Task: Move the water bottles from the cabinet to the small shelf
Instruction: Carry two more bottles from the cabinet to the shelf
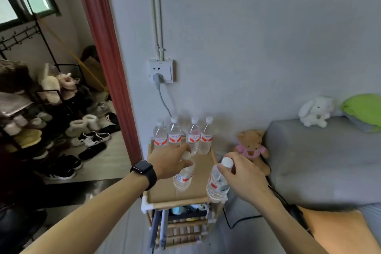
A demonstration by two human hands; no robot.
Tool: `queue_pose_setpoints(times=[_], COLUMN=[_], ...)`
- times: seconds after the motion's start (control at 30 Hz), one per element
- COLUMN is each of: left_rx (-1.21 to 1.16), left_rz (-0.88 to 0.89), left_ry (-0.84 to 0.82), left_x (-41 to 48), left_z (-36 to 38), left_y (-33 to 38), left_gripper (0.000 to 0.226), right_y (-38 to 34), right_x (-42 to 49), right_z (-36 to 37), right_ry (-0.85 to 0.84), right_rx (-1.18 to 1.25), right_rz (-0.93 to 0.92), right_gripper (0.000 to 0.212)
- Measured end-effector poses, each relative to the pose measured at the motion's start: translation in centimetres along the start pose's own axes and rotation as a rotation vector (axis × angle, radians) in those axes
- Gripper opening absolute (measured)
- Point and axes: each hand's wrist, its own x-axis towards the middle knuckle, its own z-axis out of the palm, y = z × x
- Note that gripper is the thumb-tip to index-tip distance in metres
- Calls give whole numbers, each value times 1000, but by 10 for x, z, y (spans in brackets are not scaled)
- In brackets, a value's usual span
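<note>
Four bottles (193,138) at small shelf (165,198) rear. We grip fifth bottle (183,179), left hand (171,161), over shelf centre; sixth bottle (217,185), right hand (241,175), at shelf front-right corner.

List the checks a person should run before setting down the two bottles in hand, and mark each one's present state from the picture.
1. Left hand has a firm hold on the left bottle at the neck: ok.
2. Right hand has a firm hold on the right bottle at the cap: ok.
3. Shelf top has bare space in front of the row of four bottles: ok.
4. Row of four bottles stands upright at the back: ok.
5. Right bottle is fully over the shelf top: cannot tell; it hangs at the right edge.
6. Left bottle's base is already touching the shelf top: cannot tell.
</note>
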Motion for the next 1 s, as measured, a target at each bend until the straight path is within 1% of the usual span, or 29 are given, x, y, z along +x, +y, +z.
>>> queue_pose_setpoints(times=[0.1, 0.33, 0.43, 0.53, 0.67, 0.8, 0.93, 1.0], left_rx=[-31, -14, -59, -139, -255, -323, -254, -235], left_rz=[-54, -145, -201, -257, -305, -322, -354, -360], left_ry=[-5, -42, -61, -45, -42, 4, 107, 137], left_x=[34, 87, 103, 118, 130, 126, 118, 118], left_z=[13, 28, 36, 38, 42, 45, 47, 50], left_y=[5, 23, 23, 21, 16, 14, 14, 15], left_gripper=[36, 34, 34, 32, 30, 34, 39, 40], right_y=[13, 44, 55, 64, 65, 59, 60, 61], right_x=[45, 127, 150, 165, 180, 193, 201, 204], right_z=[10, 34, 46, 54, 59, 52, 42, 40], right_ry=[-54, -240, -261, -268, -275, -353, -407, -409], right_rx=[-40, -37, 34, 87, 84, -7, -83, -137], right_rz=[-15, -152, -195, -185, -181, -257, -299, -303], right_gripper=[24, 33, 31, 29, 32, 35, 22, 28])
